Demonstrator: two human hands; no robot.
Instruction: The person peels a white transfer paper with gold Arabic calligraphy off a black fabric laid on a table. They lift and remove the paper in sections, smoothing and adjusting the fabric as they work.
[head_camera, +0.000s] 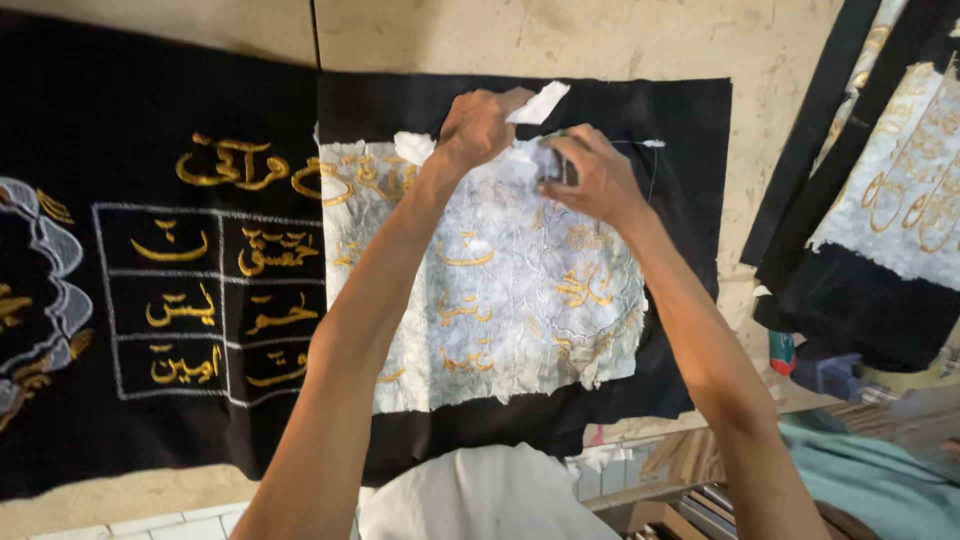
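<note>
A white cloth shirt (480, 500) sits lowest in the view, right under the camera, and two bare arms reach up from beside it; the left hand (478, 125) is pinched shut on a small torn scrap of white paper (540, 104), which sticks out past the fingers over the top edge of the cloth; the right hand (598, 180) is curled close beside it, and something small and dark shows inside its grip, but it is too hidden to tell what it is; the two hands are near each other, almost touching, at the top of a crinkly white paper backing sheet (500, 290); this sheet lies flat on a black cloth panel (690, 130) and gold stitched shapes show through it; the sheet's top edge is ragged by the hands; the black panel lies on a pale stone floor (600, 40); to the left, partly under it, lies a bigger black cloth with gold stitching and a white stitched grid (210, 300); on the right, more black cloth with a white paper back and gold stitching (900, 190) lies slanted; below that sit a dark blue block (830, 375) and a teal cloth (870, 480).
</note>
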